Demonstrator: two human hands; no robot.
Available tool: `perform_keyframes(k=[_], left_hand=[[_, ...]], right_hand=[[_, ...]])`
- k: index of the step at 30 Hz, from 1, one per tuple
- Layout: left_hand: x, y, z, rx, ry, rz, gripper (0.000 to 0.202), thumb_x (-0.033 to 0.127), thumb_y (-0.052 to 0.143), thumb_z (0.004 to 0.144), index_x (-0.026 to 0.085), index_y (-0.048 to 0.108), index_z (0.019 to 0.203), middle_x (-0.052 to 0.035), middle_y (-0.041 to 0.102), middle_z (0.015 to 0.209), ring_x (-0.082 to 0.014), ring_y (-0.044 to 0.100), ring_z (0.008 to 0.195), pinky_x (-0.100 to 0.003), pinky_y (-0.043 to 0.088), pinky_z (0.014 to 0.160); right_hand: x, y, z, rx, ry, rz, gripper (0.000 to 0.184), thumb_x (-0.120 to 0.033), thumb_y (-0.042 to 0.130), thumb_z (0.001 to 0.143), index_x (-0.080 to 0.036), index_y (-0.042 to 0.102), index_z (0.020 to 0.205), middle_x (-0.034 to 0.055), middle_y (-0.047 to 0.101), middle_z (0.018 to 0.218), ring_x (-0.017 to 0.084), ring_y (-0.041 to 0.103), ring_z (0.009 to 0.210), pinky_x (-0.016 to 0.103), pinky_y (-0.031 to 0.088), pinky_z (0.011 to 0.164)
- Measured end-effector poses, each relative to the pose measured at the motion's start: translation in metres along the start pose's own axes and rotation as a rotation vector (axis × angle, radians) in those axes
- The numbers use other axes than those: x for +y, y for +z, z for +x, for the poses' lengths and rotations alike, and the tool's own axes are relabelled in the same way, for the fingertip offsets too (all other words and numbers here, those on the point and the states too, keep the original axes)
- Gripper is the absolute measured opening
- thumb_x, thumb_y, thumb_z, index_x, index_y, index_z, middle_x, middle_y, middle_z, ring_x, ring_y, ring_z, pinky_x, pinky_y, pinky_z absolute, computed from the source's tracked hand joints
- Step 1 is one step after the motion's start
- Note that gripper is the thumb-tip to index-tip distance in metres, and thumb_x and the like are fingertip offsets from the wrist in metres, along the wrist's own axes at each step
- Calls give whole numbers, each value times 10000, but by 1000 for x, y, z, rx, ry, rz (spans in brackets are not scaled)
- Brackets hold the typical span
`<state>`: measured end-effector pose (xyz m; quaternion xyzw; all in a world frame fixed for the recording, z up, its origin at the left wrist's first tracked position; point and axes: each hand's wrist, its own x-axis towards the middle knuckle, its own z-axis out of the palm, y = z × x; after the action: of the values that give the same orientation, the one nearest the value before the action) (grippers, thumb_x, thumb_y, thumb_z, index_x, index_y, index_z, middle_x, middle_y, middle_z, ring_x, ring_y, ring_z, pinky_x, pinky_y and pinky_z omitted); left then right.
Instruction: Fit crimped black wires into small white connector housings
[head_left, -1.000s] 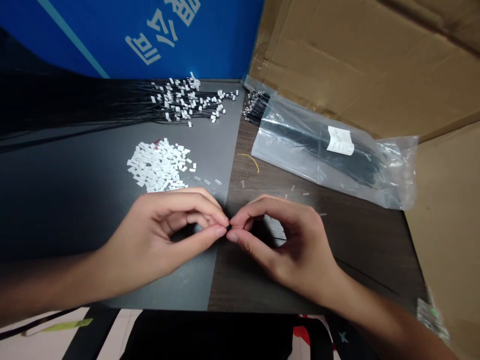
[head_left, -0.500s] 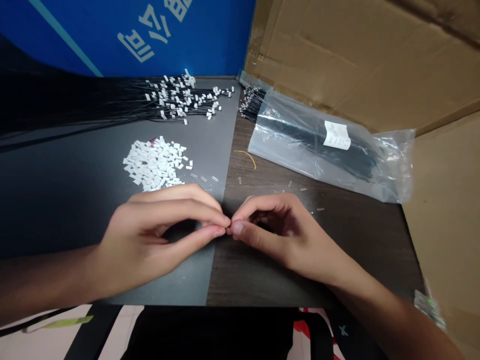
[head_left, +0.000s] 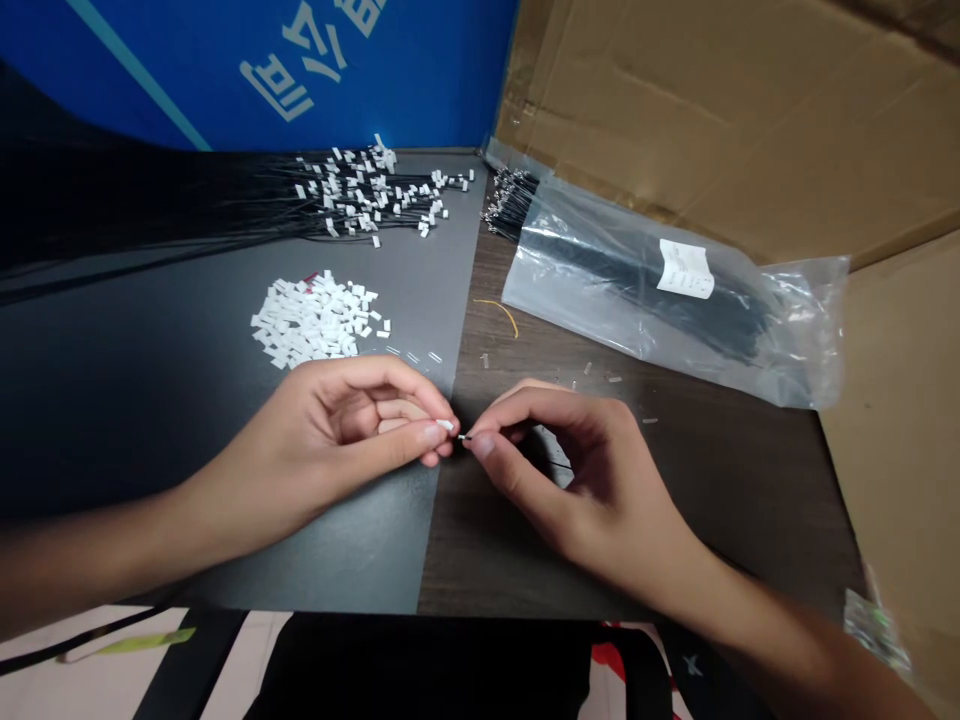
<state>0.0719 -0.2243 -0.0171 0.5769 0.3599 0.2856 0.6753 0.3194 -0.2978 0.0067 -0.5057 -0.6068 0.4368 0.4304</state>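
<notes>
My left hand point(head_left: 341, 435) pinches a tiny white connector housing point(head_left: 445, 425) between thumb and forefinger. My right hand point(head_left: 581, 470) pinches the metal tip of a thin black wire point(head_left: 556, 465), which runs back under the palm. The two fingertips meet over the seam between the black mat point(head_left: 150, 400) and the wooden table point(head_left: 712, 480). Just beyond my left hand lies a pile of loose white housings point(head_left: 315, 320). Farther back lies a bundle of black wires fitted with white housings point(head_left: 367, 195).
A clear plastic bag of black wires point(head_left: 667, 290) with a white label lies at the right. Cardboard walls point(head_left: 712, 110) and a blue board point(head_left: 300, 60) close off the back. A short yellow wire scrap point(head_left: 504, 312) and small bits lie on the wood.
Both hands have shifted slightly up and away from me. The fingertips have parted a little, so the white housing and the wire tip now show between them.
</notes>
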Motion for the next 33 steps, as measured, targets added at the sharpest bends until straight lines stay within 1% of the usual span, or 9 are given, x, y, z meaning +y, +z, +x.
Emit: perform_keyframes(k=[4, 6, 9, 11, 15, 20, 23, 28, 33], left_hand=[[1, 0, 1, -6, 12, 30, 130, 377, 1116, 1020, 283, 1027, 1032, -38, 975, 962, -186, 950, 882, -152, 756, 861], [1, -1, 1, -2, 42, 58, 104, 338, 1112, 1013, 279, 1028, 1028, -50, 980, 998, -193, 953, 882, -164, 763, 846], [1, -2, 3, 9, 99, 95, 114, 256, 1122, 953, 287, 1013, 954, -45, 969, 1031, -171, 937, 877, -140, 742, 806], [1, -2, 5, 25, 112, 116, 124, 248, 1121, 934, 294, 1006, 923, -34, 958, 1019, -158, 924, 872, -122, 724, 790], [-1, -2, 5, 45, 92, 134, 110, 282, 1118, 941, 285, 1009, 960, -43, 955, 1013, -160, 913, 847, -130, 718, 771], [0, -2, 5, 31, 75, 129, 144, 336, 1108, 958, 264, 999, 1018, -58, 954, 983, -208, 926, 863, -181, 745, 764], [1, -1, 5, 33, 79, 125, 144, 288, 1105, 948, 252, 967, 958, -41, 939, 945, -187, 927, 840, -154, 736, 760], [4, 2, 7, 5, 87, 88, 203, 210, 1096, 940, 241, 910, 867, -11, 943, 949, -160, 951, 888, -118, 739, 841], [8, 4, 7, -29, 41, 32, 183, 213, 1098, 958, 239, 931, 887, -51, 996, 1049, -218, 988, 969, -228, 807, 921]], right_hand=[[-1, -1, 1, -18, 22, 25, 174, -140, 878, 1055, -223, 916, 907, -3, 909, 898, 133, 792, 802, 250, 607, 770], [-2, -2, 1, -14, 24, 27, 174, -144, 883, 1054, -226, 910, 902, -1, 909, 896, 142, 801, 809, 259, 612, 772], [-3, -3, 1, -7, 41, 21, 153, -153, 886, 1056, -219, 914, 921, 6, 903, 889, 154, 810, 815, 271, 620, 774], [-4, -3, 1, -14, 55, 16, 148, -158, 880, 1055, -211, 915, 922, 9, 897, 880, 157, 810, 809, 271, 624, 767], [-6, -3, 1, -33, 67, 18, 152, -167, 872, 1058, -207, 906, 915, 9, 887, 867, 156, 806, 792, 265, 627, 750], [-6, -2, 2, -40, 88, 41, 166, -164, 882, 1056, -214, 892, 899, 7, 886, 874, 156, 814, 806, 260, 630, 760], [-5, -1, 1, -29, 96, 54, 134, -173, 900, 1049, -207, 906, 919, 5, 882, 870, 152, 812, 800, 252, 622, 747], [-5, -2, 1, -23, 111, 29, 150, -202, 873, 1064, -209, 910, 918, 13, 887, 864, 162, 802, 793, 269, 625, 746], [-4, -3, 0, -45, 130, 15, 166, -219, 862, 1080, -211, 894, 917, 20, 880, 855, 169, 780, 780, 280, 611, 724]])
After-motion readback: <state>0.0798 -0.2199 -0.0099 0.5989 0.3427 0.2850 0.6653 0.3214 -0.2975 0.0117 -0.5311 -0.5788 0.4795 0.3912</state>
